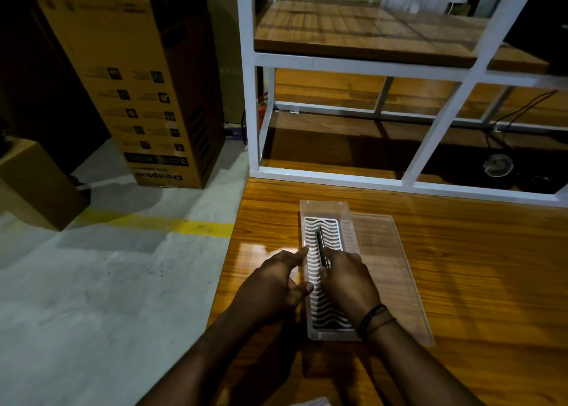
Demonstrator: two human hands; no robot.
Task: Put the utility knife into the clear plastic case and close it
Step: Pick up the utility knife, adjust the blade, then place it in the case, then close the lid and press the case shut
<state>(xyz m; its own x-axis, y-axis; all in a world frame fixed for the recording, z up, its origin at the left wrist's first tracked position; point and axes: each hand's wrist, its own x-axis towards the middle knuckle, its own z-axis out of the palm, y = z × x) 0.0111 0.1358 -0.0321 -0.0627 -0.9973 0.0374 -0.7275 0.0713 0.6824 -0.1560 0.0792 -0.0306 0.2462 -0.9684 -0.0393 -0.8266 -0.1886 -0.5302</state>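
Observation:
A clear plastic case (322, 209) lies open on the wooden table, long side running away from me, with a white wavy grid insert inside. Its clear lid (390, 270) lies flat on the table to the right of it. A dark slim utility knife (320, 243) lies lengthwise over the insert in the far half of the case. My right hand (347, 279) grips the knife's near end. My left hand (276, 282) rests against the case's left wall, fingers spread, index finger touching the rim.
A white metal shelf frame (255, 113) with wooden boards stands at the table's far edge. Left of the table edge (233, 252) is grey floor with a yellow line (184, 225), a tall cardboard box (138, 82) and a smaller box (33, 184).

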